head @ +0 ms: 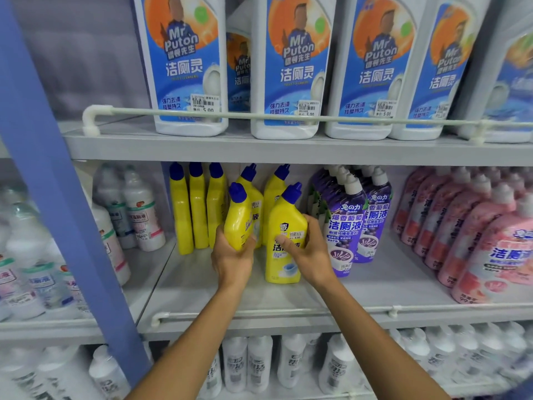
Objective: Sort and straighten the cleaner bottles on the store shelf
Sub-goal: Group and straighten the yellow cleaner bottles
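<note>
Left of frame: blue post (57, 197), pale bottles (138, 209) just right of it. Centre, middle shelf (259, 298): back row of yellow bottles (184, 209). Left hand (233, 255) wrapped round lower body of left yellow bottle (238, 223), base hidden behind hand. Just beside it, right hand (305, 249) grips front yellow bottle (284, 261), thumb across label, fingers curled round right side; bottle upright, base on shelf. Further right: purple bottles (346, 226), then pink bottles (476, 232). Top of frame: white Mr Puton bottles (187, 67).

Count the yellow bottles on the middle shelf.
7 yellow bottles: three in a row at left; two behind the hands; one in the left hand, one in the right hand. Others may be hidden.
</note>
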